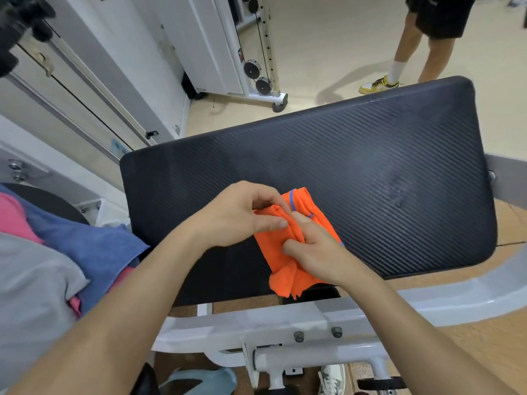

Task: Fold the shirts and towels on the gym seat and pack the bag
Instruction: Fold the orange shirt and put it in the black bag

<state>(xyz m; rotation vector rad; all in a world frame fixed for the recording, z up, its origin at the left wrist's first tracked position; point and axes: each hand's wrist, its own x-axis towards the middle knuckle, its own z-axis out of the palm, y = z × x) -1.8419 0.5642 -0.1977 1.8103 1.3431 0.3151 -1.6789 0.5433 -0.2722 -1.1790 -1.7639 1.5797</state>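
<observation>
A small orange cloth with a blue stripe [291,263] lies bunched on the near edge of the black padded gym seat [356,166], its lower end hanging over the front. My left hand [242,215] pinches the cloth's upper left part between thumb and fingers. My right hand [316,249] grips the cloth's middle with curled fingers, right beside the left hand. A pile of other laundry sits at the left: a blue towel [85,249], a grey garment [31,297] and a pink one [11,218].
The seat rests on a white metal frame [285,323] with bolts. A white cable machine with pulleys [256,72] stands behind at the left. Another person's legs and a yellow shoe [379,84] are on the beige floor beyond the seat.
</observation>
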